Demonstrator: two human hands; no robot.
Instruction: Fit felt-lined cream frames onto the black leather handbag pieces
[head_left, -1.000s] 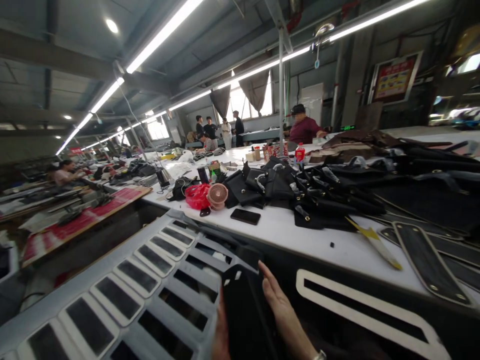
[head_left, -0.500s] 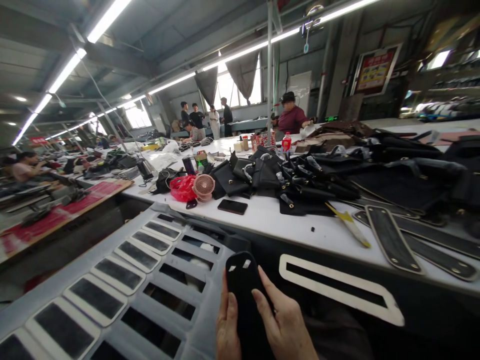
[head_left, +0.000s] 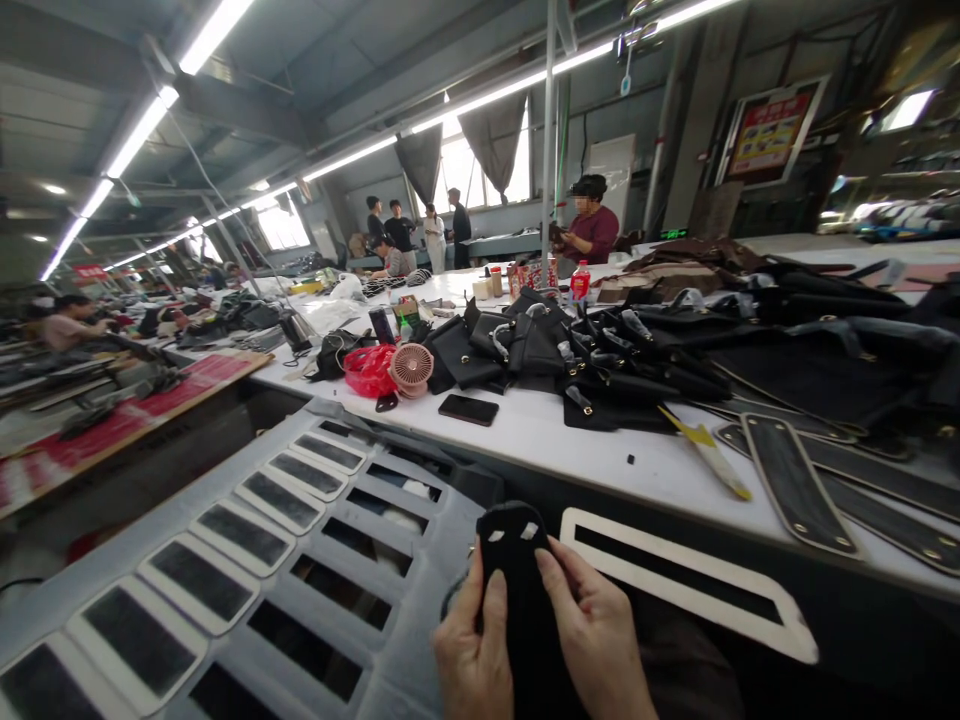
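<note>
Both of my hands hold a black rounded-end piece (head_left: 521, 610) with two small shiny metal tabs near its top end. My left hand (head_left: 476, 630) grips its left edge, thumb on the upper face. On the opposite edge, my right hand (head_left: 592, 620) pinches it with thumb and fingers. Its lower part runs out of view at the bottom. Just right of my hands lies a white rectangular frame (head_left: 690, 585) with a long slot. To the left, a grey slotted rack (head_left: 375, 590) bears a row of white-edged dark panels (head_left: 247, 535).
On the white table (head_left: 525, 450) lie a phone (head_left: 469, 409), a pink fan (head_left: 412, 370), a red plastic bag (head_left: 369, 372) and a yellow-handled tool (head_left: 705, 452). Black bags (head_left: 540, 340) are heaped behind. Long black straps (head_left: 799, 485) lie right. A person (head_left: 592, 225) works across the table.
The black piece has shifted slightly right and its top end now bends back. My left hand has moved up and right, its thumb now on the face. The person across has drawn their arms in.
</note>
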